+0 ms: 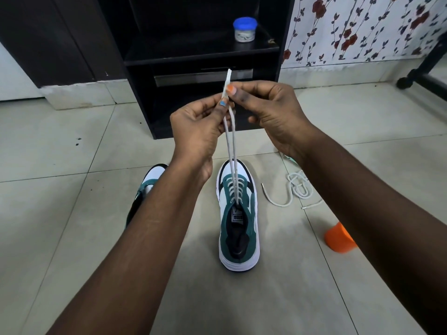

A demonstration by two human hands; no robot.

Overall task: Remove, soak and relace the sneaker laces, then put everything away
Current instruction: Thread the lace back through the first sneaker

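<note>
I see my left hand (200, 126) and right hand (268, 110) both pinching the white lace (231, 151) ends together, the sneaker (238, 213) directly below them on the floor

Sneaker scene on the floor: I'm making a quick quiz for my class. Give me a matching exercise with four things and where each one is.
Things:
1. laced sneaker
2. loose lace
3. blue-lidded jar
4. orange cup

Places:
A. on the dark shelf
B. tipped over on the tiles at the right, beside the right forearm
C. coiled on the tiles right of the sneaker
D. upright on the tiles below both hands, its lace ends pulled up

Pairs: 1-D, 2-C, 3-A, 4-B
</note>
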